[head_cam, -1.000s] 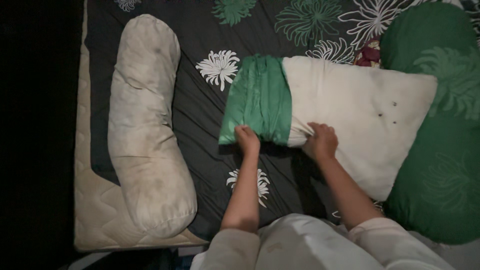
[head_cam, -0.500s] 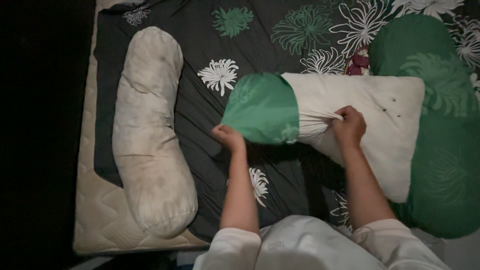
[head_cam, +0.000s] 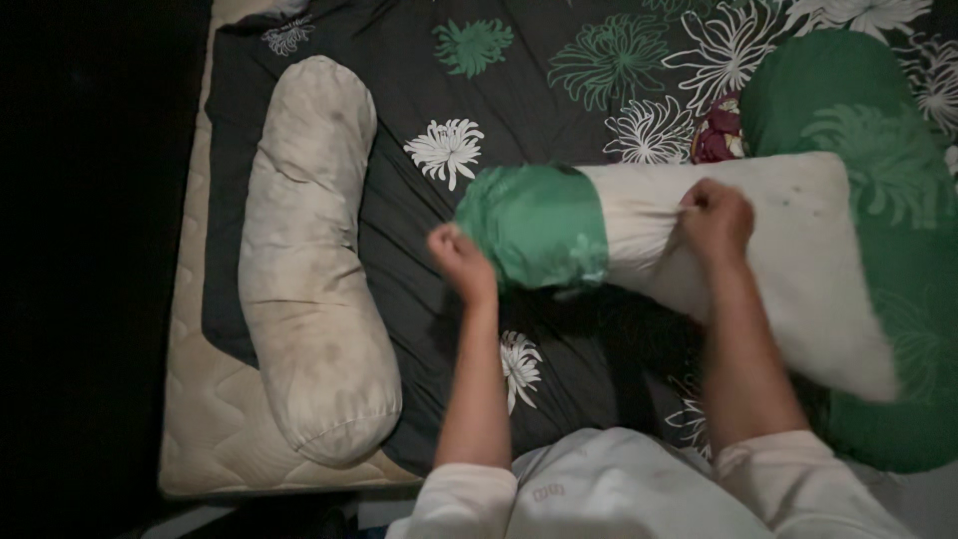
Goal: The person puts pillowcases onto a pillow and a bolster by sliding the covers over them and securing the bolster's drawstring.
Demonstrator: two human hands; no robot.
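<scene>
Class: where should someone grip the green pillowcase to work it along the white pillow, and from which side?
Judging by its pose, grip the green pillowcase at its bunched open edge where it meets the white pillow, coming from the near side; its far end is closed.

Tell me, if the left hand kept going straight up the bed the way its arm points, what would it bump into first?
Likely bare dark floral sheet, then perhaps the white flower print; the left hand sits just left of the green pillowcase.

A bed (head_cam: 399,200) fills the view, spread with a dark sheet (head_cam: 559,60) printed with white and green flowers. Its quilted beige mattress (head_cam: 215,439) shows bare at the left edge and lower corner. The light is dim, and everything left of the bed is black.
</scene>
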